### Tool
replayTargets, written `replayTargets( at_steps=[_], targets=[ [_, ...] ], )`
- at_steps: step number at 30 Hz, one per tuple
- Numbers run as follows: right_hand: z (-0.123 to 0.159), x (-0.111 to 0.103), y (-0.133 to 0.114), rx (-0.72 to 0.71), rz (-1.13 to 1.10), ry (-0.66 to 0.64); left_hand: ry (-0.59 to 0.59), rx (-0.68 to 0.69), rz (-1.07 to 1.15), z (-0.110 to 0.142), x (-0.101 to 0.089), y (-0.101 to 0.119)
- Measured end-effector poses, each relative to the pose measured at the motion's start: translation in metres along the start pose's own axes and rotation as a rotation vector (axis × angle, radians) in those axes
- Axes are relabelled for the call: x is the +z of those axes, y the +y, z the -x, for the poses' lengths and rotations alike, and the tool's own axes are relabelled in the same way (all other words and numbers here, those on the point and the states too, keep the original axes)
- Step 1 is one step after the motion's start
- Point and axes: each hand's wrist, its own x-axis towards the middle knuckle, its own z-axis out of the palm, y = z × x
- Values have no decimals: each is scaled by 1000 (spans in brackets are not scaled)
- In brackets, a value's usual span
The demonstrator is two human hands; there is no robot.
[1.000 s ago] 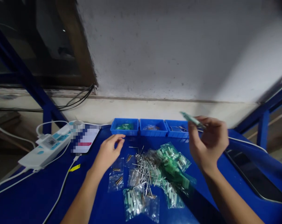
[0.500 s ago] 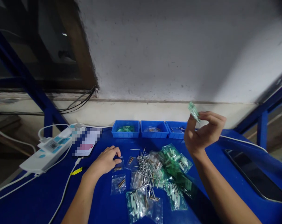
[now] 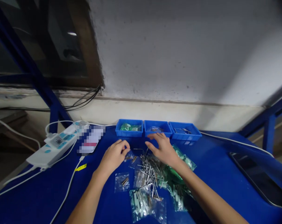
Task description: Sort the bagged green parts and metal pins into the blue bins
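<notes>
My left hand (image 3: 114,157) rests on the blue table (image 3: 213,168) with thumb and forefinger pinched on a small clear bag (image 3: 129,156) of brass parts. My right hand (image 3: 163,148) hovers flat, fingers spread, over a pile of loose metal pins (image 3: 149,174) and holds nothing. Clear bags of green parts (image 3: 183,161) lie under and to the right of that hand. Another small bag with brass parts (image 3: 122,182) lies below my left hand. Behind both hands stand three blue trays: left (image 3: 129,133), middle (image 3: 157,125), right (image 3: 184,135).
A white power strip (image 3: 52,147) with white cables sits at the left, beside a phone (image 3: 91,140). A dark tablet (image 3: 260,180) lies at the right edge. More bags of pale parts (image 3: 143,203) lie near the front. A wall rises behind the trays.
My right hand came down from head height, no longer holding the small green bag, and now hovers over the pins. My left hand shifted slightly right along the small bags.
</notes>
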Motion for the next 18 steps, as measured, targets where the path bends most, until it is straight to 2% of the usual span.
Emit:
replayTargets(
  at_steps=[3,5,7,9,11,14,16,18],
  targets=[
    [34,-11,-3,247,-434,-93,161,56,150,7,3,24],
    [47,-14,-5,384,-721,-119,241,109,271,14,11,42],
    [52,-14,-6,447,-952,-107,260,209,365,21,21,56],
    [54,-12,-7,462,-1090,-65,224,302,422,26,30,65],
    [53,-10,-8,474,-1142,-4,182,334,454,26,36,67],
    [53,-10,-7,465,-1142,61,138,307,487,23,37,65],
    [55,-10,-5,425,-1035,91,97,279,510,20,34,63],
    [58,-10,-3,323,-819,151,34,216,545,19,32,63]
  ],
)
